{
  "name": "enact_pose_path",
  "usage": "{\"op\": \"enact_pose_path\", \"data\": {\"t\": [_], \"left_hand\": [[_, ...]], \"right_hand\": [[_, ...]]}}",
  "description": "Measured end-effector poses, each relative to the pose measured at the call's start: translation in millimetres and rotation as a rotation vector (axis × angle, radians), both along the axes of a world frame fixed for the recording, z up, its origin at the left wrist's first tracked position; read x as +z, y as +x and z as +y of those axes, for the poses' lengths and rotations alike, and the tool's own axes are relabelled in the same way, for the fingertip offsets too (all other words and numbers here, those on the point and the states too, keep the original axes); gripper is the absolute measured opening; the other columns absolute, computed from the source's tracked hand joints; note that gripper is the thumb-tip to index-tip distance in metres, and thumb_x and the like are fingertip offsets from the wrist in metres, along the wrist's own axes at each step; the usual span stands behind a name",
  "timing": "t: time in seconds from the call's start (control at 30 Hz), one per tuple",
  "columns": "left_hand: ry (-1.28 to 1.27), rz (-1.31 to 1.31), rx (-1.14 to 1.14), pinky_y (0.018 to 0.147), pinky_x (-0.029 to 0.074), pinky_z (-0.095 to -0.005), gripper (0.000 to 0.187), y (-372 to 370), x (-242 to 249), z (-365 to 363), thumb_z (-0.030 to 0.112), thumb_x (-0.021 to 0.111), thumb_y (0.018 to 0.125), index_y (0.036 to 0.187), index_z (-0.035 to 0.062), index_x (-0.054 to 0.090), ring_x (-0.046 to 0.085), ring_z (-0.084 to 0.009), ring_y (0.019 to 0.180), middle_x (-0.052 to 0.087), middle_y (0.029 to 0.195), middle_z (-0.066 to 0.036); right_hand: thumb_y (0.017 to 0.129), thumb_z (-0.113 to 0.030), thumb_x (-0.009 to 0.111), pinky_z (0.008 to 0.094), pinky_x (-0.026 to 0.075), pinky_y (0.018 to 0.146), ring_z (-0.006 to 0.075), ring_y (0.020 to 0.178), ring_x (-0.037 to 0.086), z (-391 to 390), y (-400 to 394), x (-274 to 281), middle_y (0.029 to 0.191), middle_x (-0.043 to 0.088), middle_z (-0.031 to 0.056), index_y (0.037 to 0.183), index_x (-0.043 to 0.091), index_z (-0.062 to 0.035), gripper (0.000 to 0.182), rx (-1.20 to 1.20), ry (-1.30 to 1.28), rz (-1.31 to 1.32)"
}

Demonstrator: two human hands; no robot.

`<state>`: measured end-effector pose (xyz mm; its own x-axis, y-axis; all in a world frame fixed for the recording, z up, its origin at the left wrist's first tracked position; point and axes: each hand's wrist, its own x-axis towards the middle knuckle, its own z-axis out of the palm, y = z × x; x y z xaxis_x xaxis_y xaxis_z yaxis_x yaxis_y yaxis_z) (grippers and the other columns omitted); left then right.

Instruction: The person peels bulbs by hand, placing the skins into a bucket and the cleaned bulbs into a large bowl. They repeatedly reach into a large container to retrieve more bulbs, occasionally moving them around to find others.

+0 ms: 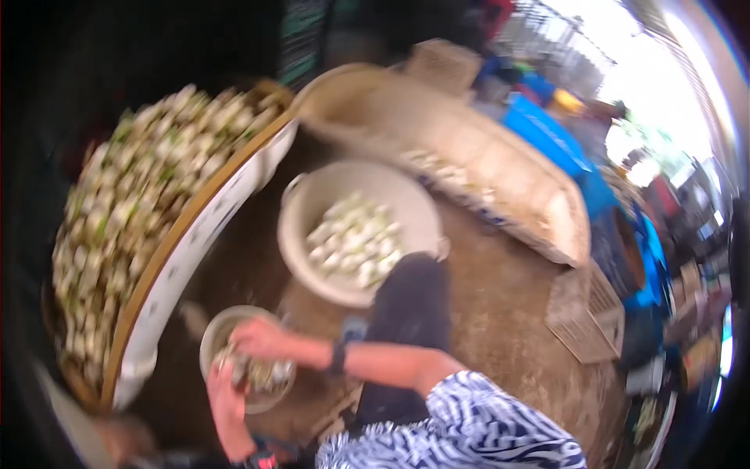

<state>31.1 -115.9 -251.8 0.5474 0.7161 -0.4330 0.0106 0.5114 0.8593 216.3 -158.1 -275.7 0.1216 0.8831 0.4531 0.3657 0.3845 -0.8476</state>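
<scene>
Both of my hands are over a small pale bucket [209,341] at the lower left, which holds whitish and brownish bulb-like pieces [269,375]. My right hand [262,338] reaches across its far side with fingers bent and closed. My left hand [224,393] is at its near left side, fingers curled towards the right hand. Blur hides what is between the fingers. Beyond the bucket stands a large round white tub [426,211] with cleaner white bulb-like pieces [355,238] inside, some greenish.
A long container [183,242] heaped with whitish pieces and green bits [148,203] stands at the left. Behind the tub lies a long beige trough [516,156] with a few white pieces. A plastic crate [582,313] and blue containers [547,137] are at the right. My knee [410,301] juts towards the tub.
</scene>
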Motion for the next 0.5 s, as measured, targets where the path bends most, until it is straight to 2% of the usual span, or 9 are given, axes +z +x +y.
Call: {"op": "enact_pose_path", "data": {"t": [0.03, 0.07, 0.13, 0.23, 0.3, 0.33, 0.4, 0.43, 0.5], "left_hand": [[0.012, 0.030, -0.015, 0.058, 0.047, -0.0258, 0.036, 8.4, -4.9, 2.6, 0.020, 0.057, 0.083, 0.118, 0.0111, 0.052, 0.059, -0.0132, 0.083, 0.058, 0.100, -0.001], [0.025, 0.084, -0.011, 0.056, 0.046, -0.0245, 0.036, 14.0, -7.5, 5.2, 0.018, 0.057, 0.082, 0.117, 0.0100, 0.053, 0.059, -0.0130, 0.081, 0.059, 0.099, -0.001], [0.094, 0.045, -0.026, 0.060, 0.047, -0.0260, 0.038, 24.9, 2.0, -4.5, 0.016, 0.057, 0.081, 0.118, 0.0074, 0.053, 0.059, -0.0143, 0.083, 0.059, 0.102, -0.002], [0.196, -0.069, -0.012, 0.068, 0.048, -0.0280, 0.045, 21.4, -9.3, -3.0, 0.012, 0.056, 0.077, 0.120, 0.0029, 0.052, 0.059, -0.0163, 0.088, 0.059, 0.105, -0.005], [0.233, -0.243, -0.030, 0.075, 0.047, -0.0285, 0.046, 26.1, -1.3, -7.1, 0.008, 0.056, 0.075, 0.121, -0.0012, 0.052, 0.058, -0.0166, 0.092, 0.059, 0.105, -0.007], [0.228, -0.240, -0.034, 0.075, 0.047, -0.0285, 0.046, 29.0, 0.6, -9.6, 0.008, 0.056, 0.075, 0.121, -0.0012, 0.052, 0.058, -0.0166, 0.092, 0.059, 0.105, -0.007], [0.349, 0.172, -0.017, 0.082, 0.044, -0.0282, 0.040, 22.4, 4.2, -11.6, 0.010, 0.058, 0.078, 0.116, -0.0026, 0.055, 0.056, -0.0168, 0.090, 0.060, 0.101, -0.007], [0.395, 0.232, -0.027, 0.080, 0.044, -0.0269, 0.035, 20.7, 5.7, -11.9, 0.010, 0.058, 0.081, 0.113, -0.0025, 0.058, 0.055, -0.0143, 0.088, 0.060, 0.100, -0.006], [0.349, 0.054, -0.008, 0.076, 0.045, -0.0250, 0.035, 21.5, 15.0, -19.8, 0.007, 0.058, 0.081, 0.114, -0.0038, 0.058, 0.056, -0.0120, 0.088, 0.060, 0.101, -0.006]], "right_hand": [[0.077, -0.011, 0.058, 0.0446, 0.046, 0.066, 0.0381, 0.074, 0.058, -4.7, -2.8, 9.1, 0.076, 0.059, 0.0207, 0.083, 0.060, -0.0021, 0.011, -0.062, -0.143, -0.089], [0.078, -0.011, 0.056, 0.0461, 0.044, 0.064, 0.0405, 0.072, 0.056, -4.7, -6.5, 1.6, 0.074, 0.058, 0.0214, 0.079, 0.057, -0.0016, 0.009, -0.167, -0.102, -0.154], [0.079, -0.012, 0.058, 0.0458, 0.043, 0.063, 0.0414, 0.071, 0.055, -7.1, -11.8, 3.0, 0.073, 0.057, 0.0224, 0.078, 0.057, -0.0004, 0.012, -0.298, -0.208, -0.036], [0.076, -0.013, 0.061, 0.0422, 0.043, 0.060, 0.0333, 0.066, 0.057, -4.6, -2.1, -6.4, 0.072, 0.059, 0.0194, 0.077, 0.058, 0.0002, 0.014, -0.268, -0.334, 0.041], [0.071, -0.013, 0.065, 0.0371, 0.042, 0.056, 0.0196, 0.062, 0.056, -3.9, 5.2, -6.7, 0.068, 0.060, 0.0128, 0.075, 0.059, -0.0001, 0.014, 0.041, -0.348, 0.254], [0.071, -0.013, 0.065, 0.0371, 0.042, 0.056, 0.0196, 0.062, 0.056, -7.4, 6.7, -7.8, 0.068, 0.060, 0.0128, 0.075, 0.059, -0.0001, 0.014, 0.037, -0.352, 0.258], [0.068, -0.009, 0.067, 0.0320, 0.041, 0.054, 0.0105, 0.061, 0.051, -3.4, 5.1, -10.1, 0.065, 0.058, 0.0060, 0.074, 0.060, -0.0013, 0.012, 0.094, -0.358, 0.193], [0.068, -0.009, 0.067, 0.0316, 0.041, 0.053, 0.0106, 0.061, 0.050, -0.2, 1.2, -18.7, 0.064, 0.057, 0.0057, 0.073, 0.059, -0.0024, 0.011, 0.013, -0.245, 0.210], [0.070, -0.008, 0.068, 0.0313, 0.041, 0.055, 0.0100, 0.065, 0.051, 13.0, -8.8, -61.4, 0.067, 0.058, 0.0067, 0.073, 0.060, -0.0048, 0.010, 0.019, -0.106, 0.313]]}}
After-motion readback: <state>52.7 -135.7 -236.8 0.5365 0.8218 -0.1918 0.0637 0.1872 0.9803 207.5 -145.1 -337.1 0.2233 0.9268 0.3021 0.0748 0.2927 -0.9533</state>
